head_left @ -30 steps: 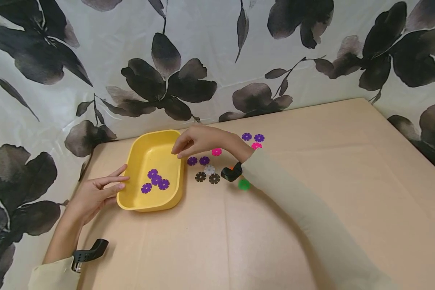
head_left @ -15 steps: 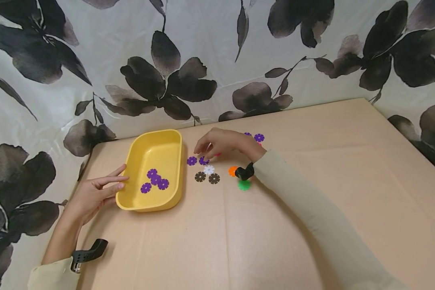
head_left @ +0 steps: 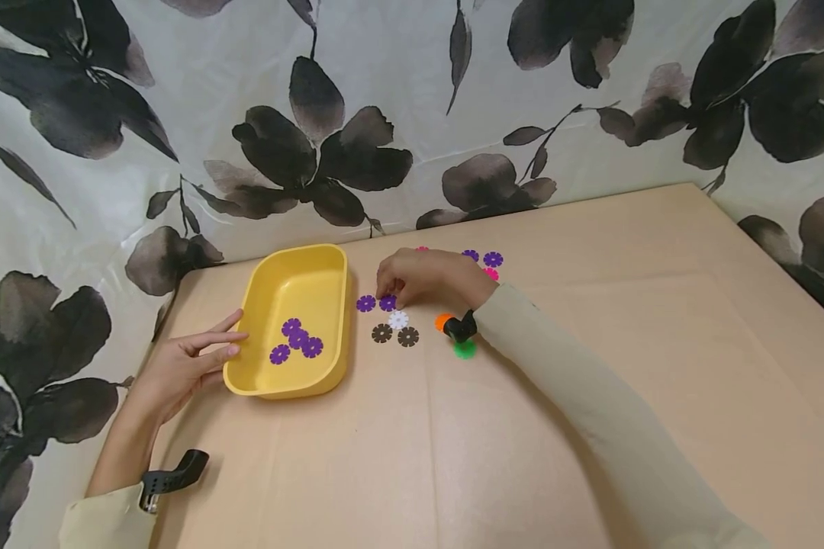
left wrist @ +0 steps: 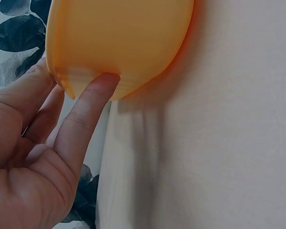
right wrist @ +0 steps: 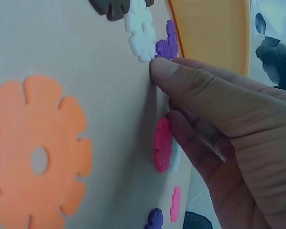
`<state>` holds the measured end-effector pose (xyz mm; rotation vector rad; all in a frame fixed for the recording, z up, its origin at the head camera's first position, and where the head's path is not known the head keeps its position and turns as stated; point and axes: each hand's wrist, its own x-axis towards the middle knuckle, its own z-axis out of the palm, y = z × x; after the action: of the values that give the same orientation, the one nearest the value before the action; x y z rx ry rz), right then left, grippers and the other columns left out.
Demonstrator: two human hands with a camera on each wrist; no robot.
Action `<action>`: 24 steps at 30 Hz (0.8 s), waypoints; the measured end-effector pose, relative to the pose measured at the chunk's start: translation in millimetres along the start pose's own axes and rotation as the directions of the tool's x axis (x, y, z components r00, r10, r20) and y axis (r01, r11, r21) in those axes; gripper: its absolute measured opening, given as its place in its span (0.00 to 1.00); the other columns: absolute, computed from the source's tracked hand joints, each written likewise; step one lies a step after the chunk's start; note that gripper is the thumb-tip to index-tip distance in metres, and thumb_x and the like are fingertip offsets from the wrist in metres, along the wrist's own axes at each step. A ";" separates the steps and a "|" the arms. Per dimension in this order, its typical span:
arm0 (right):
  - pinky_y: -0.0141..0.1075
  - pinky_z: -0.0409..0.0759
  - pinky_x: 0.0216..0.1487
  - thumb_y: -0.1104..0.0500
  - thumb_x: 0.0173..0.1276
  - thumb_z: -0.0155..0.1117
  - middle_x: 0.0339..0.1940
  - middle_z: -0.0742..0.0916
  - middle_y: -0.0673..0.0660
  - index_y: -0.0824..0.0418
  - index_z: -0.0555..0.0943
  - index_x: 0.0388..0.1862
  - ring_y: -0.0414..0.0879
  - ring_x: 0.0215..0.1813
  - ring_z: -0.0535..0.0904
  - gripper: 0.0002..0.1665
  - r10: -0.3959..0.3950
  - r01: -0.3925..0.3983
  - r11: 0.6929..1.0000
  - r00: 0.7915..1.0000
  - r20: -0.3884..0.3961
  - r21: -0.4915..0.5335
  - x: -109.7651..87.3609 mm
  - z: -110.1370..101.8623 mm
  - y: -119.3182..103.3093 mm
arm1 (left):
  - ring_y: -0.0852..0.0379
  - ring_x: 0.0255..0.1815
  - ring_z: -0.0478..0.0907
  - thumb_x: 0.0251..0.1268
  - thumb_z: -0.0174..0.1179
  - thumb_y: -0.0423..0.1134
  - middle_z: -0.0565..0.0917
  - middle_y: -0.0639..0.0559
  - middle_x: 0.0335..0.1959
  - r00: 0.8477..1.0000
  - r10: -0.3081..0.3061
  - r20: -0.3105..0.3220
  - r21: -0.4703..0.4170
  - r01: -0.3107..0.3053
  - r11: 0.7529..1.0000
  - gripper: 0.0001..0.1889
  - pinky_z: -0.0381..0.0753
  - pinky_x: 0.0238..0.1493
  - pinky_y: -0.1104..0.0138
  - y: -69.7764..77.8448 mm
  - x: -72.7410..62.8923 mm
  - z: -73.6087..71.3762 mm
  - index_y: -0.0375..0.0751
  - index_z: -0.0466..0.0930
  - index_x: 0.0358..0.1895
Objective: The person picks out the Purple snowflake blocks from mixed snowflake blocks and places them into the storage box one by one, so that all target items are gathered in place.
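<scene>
My left hand (head_left: 181, 370) grips the near left edge of a yellow plastic tray (head_left: 336, 366), thumb and fingers at its rim. Several purple notched flower-shaped discs (head_left: 298, 338) lie inside the tray. In the left wrist view, one finger presses against the outside of the tray (left wrist: 133, 43). Right of the tray, my right hand (head_left: 432, 274) reaches down with curled fingers and pinches a purple disc (head_left: 387, 303) at the table. The right wrist view shows the thumb tip right at that purple disc (right wrist: 166, 48), beside a white disc (right wrist: 141, 33). My fingers partly cover it.
Another purple disc (head_left: 365, 303), a white disc (head_left: 398, 319) and two dark discs (head_left: 408, 336) lie close by. Orange (head_left: 442, 322) and green (head_left: 465, 350) discs sit under the right wrist. More purple discs (head_left: 493, 259) and a pink disc (head_left: 490, 274) lie behind the forearm.
My right hand has moved right from above the tray's edge and down to the purple disc on the table. The left hand and the tray have stayed in place.
</scene>
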<state>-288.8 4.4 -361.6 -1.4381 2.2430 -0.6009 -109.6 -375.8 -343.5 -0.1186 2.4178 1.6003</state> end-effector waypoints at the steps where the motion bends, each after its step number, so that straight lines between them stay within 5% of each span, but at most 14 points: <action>1: 0.31 0.80 0.48 0.67 0.65 0.73 0.46 0.86 0.52 0.56 0.90 0.50 0.46 0.46 0.76 0.16 0.000 0.000 1.000 1.000 0.001 -0.005 0.4 -0.4 0.5 | 0.83 0.53 0.77 0.67 0.68 0.38 0.58 0.55 0.81 1.000 0.000 -0.001 0.007 0.000 1.000 0.28 0.86 0.48 0.67 0.3 0.4 -0.1 0.29 0.75 0.67; 10: 0.30 0.81 0.47 0.60 0.66 0.74 0.40 0.84 0.51 0.55 0.89 0.49 0.45 0.43 0.77 0.12 0.026 -0.027 0.999 0.999 -0.023 -0.045 -2.7 1.4 0.8 | 0.83 0.53 0.77 0.68 0.68 0.38 0.57 0.54 0.81 1.000 -0.004 0.001 0.004 0.004 1.000 0.28 0.86 0.49 0.67 0.3 0.1 0.8 0.29 0.74 0.67; 24: 0.29 0.83 0.50 0.61 0.66 0.68 0.43 0.88 0.48 0.57 0.86 0.59 0.41 0.44 0.81 0.22 0.065 -0.070 0.997 0.987 -0.144 -0.029 -22.5 1.1 2.4 | 0.83 0.53 0.77 0.69 0.67 0.37 0.57 0.54 0.81 1.000 0.009 -0.001 0.011 -0.009 1.000 0.27 0.86 0.48 0.67 1.0 -1.6 1.3 0.27 0.73 0.67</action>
<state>-281.3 25.8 -361.5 -1.3680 2.4125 -0.6664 -108.0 -374.3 -342.7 -0.1068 2.4313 1.5905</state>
